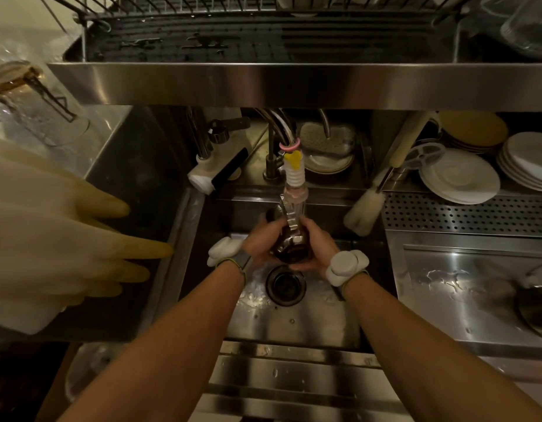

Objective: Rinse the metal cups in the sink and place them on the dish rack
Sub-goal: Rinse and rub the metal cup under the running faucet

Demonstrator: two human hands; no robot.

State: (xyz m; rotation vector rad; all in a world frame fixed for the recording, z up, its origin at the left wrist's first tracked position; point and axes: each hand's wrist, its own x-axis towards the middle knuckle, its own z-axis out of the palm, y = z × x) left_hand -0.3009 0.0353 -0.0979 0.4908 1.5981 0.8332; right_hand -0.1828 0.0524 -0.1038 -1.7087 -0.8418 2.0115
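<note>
While under tap (295, 178), one cup (291, 246) in left hand (260, 240), right hand (320, 243)

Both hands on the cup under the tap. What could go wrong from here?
The metal cup is gripped by the left hand and right hand over the drain; a slip would likely drop it into the sink.
The faucet nozzle hangs just above the cup; lifting straight up may knock it.
The steel shelf edge below the dish rack overhangs the sink and could catch the cup going up.
</note>
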